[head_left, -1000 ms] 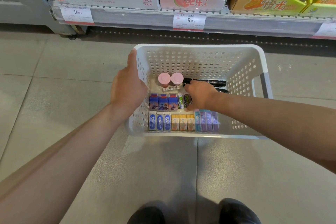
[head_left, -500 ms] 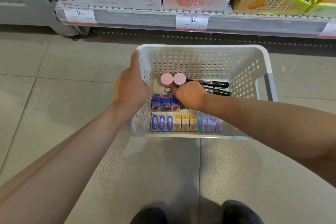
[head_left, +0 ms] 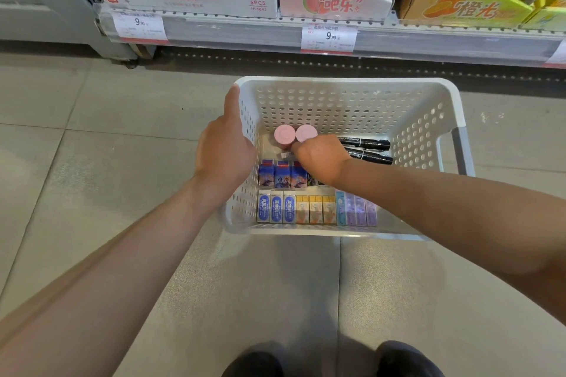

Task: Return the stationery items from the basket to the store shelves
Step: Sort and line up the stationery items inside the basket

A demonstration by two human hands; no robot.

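Our left hand [head_left: 225, 156] has its grip curled round the left rim of the white perforated plastic basket [head_left: 422, 119], thumb lying along the top edge. Our right hand [head_left: 321, 159] reaches inside with fingers curled downward just beside two round pink lids [head_left: 294, 133]; we cannot tell whether that grip holds anything. Two black markers [head_left: 367, 148] lie to its right. Rows of small blue, yellow and purple boxes [head_left: 309, 208] line the basket's near side. The basket stands on the grey tiled floor [head_left: 92, 131] before a store shelf [head_left: 245, 30].
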